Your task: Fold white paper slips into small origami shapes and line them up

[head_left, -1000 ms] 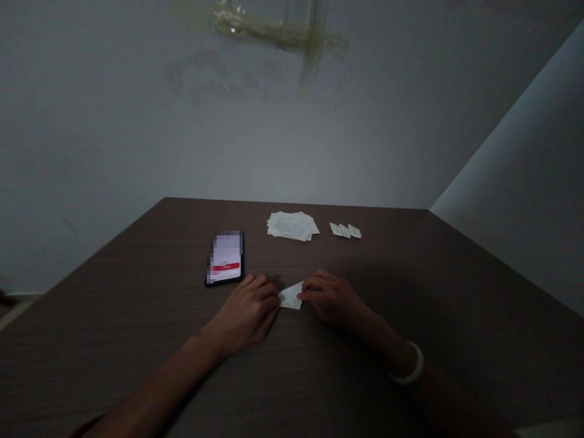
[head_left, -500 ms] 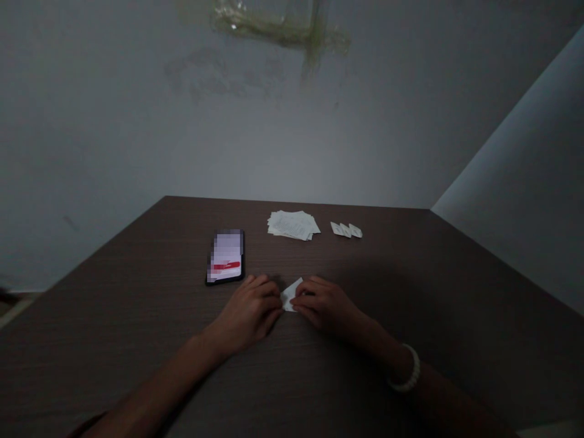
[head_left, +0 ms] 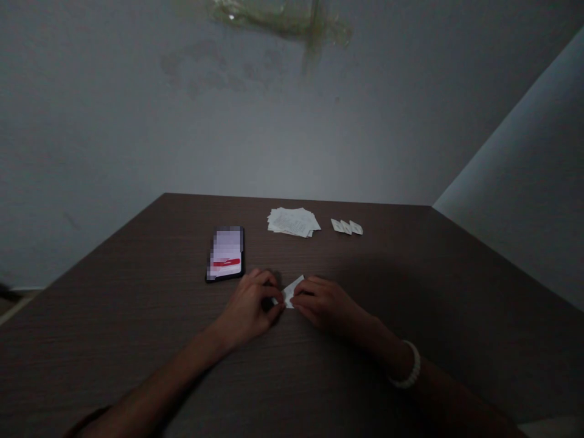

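Note:
A small white piece of paper [head_left: 290, 293] lies between my two hands on the dark table, one pointed corner sticking up and away from me. My left hand [head_left: 255, 302] pinches its left side between thumb and fingers. On the right, my right hand [head_left: 322, 300] is closed over the paper's other side, fingertips pressed on it. The fingers cover much of the paper, so its full shape is hidden. A pale bracelet [head_left: 413, 365] circles my right wrist.
Left of my hands lies a phone [head_left: 227, 254] with a lit, partly blurred screen. Farther back is a loose stack of white papers [head_left: 293, 222], with several small folded paper pieces [head_left: 347, 227] to its right. The brown table [head_left: 137, 274] meets a grey wall [head_left: 292, 140].
My left thumb and index finger have parted slightly and shifted at the paper's left edge. My right hand stays almost where it was. The view has tilted a little.

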Available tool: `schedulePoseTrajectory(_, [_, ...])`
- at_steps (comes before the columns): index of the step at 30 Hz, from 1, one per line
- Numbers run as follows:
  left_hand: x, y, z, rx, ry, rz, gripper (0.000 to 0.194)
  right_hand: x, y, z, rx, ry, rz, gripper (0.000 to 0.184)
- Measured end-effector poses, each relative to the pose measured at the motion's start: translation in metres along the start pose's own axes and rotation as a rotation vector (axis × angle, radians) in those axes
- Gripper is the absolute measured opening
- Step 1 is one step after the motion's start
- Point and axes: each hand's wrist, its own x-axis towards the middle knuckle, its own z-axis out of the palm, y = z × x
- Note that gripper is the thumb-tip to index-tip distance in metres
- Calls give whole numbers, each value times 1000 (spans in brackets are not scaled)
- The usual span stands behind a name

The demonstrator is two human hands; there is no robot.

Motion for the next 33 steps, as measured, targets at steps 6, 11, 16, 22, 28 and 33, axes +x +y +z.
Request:
schedulePoseTrajectory(6, [3,3,1,27,1,-43,13,1,-2,-2,-31,-55,-18,18])
schedulePoseTrajectory(11, [3,5,3,66,6,-50,13,1,-3,-5,-82,-81,-26,18])
schedulePoseTrajectory(16, [1,4,2,9,9,-45,9,0,-3,-4,-99,-53,-12,17])
schedulePoseTrajectory(22, [3,3,1,22,-6,-44,14,1,-4,-6,-130,-85,-22,17])
schedulePoseTrajectory(28, [2,3,1,2,-6,-42,10,-2,-4,-10,-137,-114,-31,19])
schedulePoseTrajectory(33, [1,3,1,-3,-13,-46,10,-2,-5,-12,-147,-127,-42,18])
